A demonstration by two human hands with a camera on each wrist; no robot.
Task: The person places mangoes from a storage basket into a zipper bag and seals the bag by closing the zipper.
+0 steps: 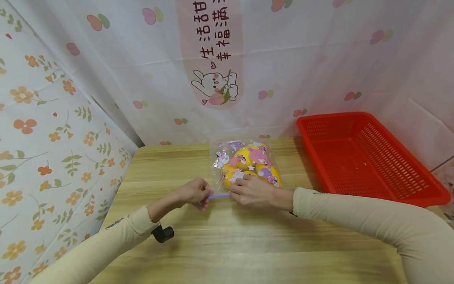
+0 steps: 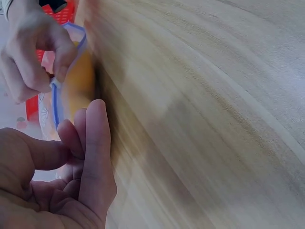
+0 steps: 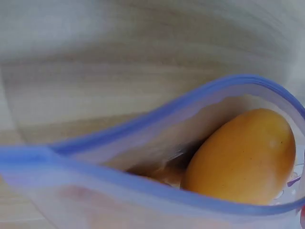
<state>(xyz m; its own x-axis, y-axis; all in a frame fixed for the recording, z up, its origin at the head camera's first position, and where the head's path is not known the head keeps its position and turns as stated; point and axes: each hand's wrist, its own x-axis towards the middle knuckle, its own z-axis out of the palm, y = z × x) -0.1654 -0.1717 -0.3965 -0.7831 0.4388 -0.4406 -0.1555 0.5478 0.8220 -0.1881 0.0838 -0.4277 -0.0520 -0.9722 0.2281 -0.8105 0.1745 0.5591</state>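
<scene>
i've got the printed zip bag lying flat on the wooden table, its purple seal strip facing me and the yellow-orange fruit inside. my left hand pinches the left end of the strip, fingers curled round it. my right hand pinches the strip further along, by the bag's mouth, which the right wrist view shows gaping. to do this well, i'd judge i should keep the left end anchored, line the two tracks up, and press along them in one steady run. the red basket sits off to my right, well apart.
</scene>
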